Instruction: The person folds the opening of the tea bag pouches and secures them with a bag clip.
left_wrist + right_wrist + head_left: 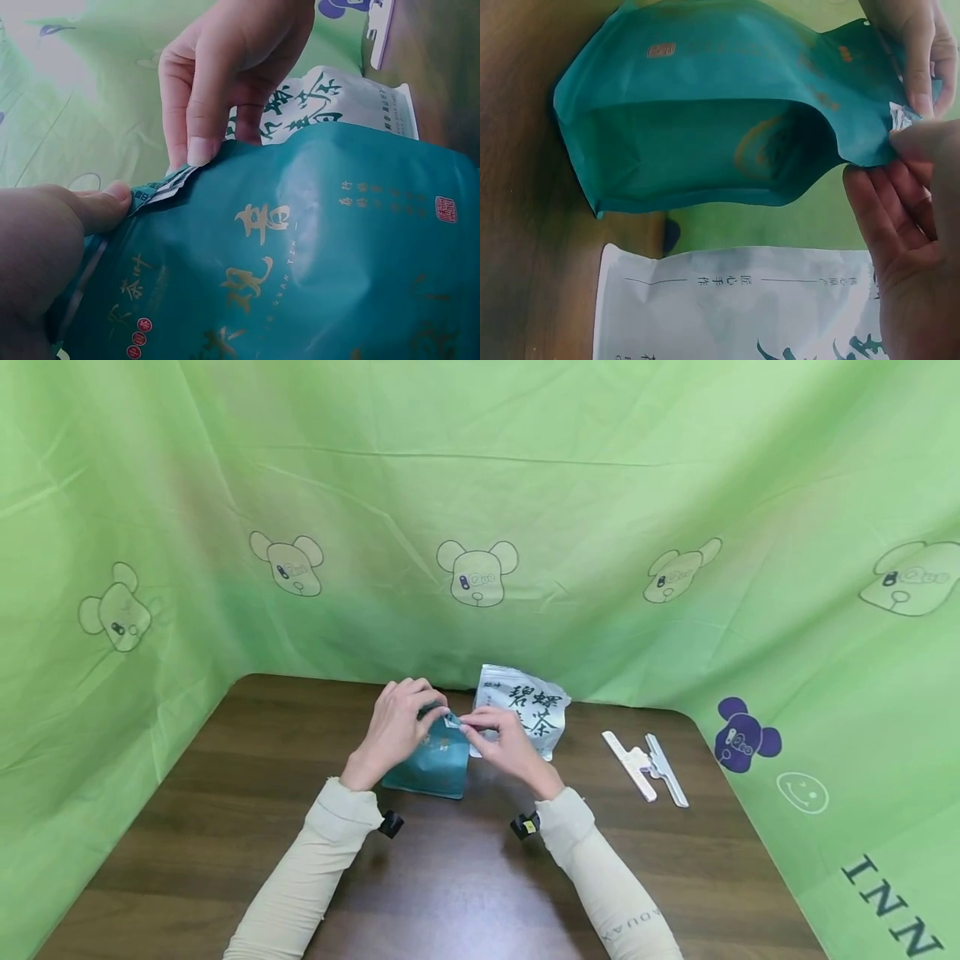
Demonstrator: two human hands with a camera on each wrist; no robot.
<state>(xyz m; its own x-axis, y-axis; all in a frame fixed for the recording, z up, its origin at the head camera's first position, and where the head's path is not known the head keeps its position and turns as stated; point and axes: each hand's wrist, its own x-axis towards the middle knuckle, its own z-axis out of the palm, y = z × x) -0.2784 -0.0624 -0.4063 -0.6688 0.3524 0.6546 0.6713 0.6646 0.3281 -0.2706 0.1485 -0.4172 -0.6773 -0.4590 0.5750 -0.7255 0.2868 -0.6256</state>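
A teal tea pouch (429, 770) with gold characters stands on the table in front of the person. My left hand (396, 720) pinches its top edge between thumb and fingers. At the same edge, toward the right corner, my right hand (512, 745) pinches the pouch's top with thumb and fingertips. Between the two thumbs, a short silvery-white strip (171, 186) shows along the folded top edge in the left wrist view. From the right wrist, the side gusset of the teal pouch (682, 150) bulges open.
Just behind the right hand stands a white tea pouch (536, 692) with black characters. Two long clips, one whitish-pink (628, 766) and one pale blue (666, 770), lie at the right of the brown table (247, 827). Green printed cloth (480, 485) surrounds the back and sides.
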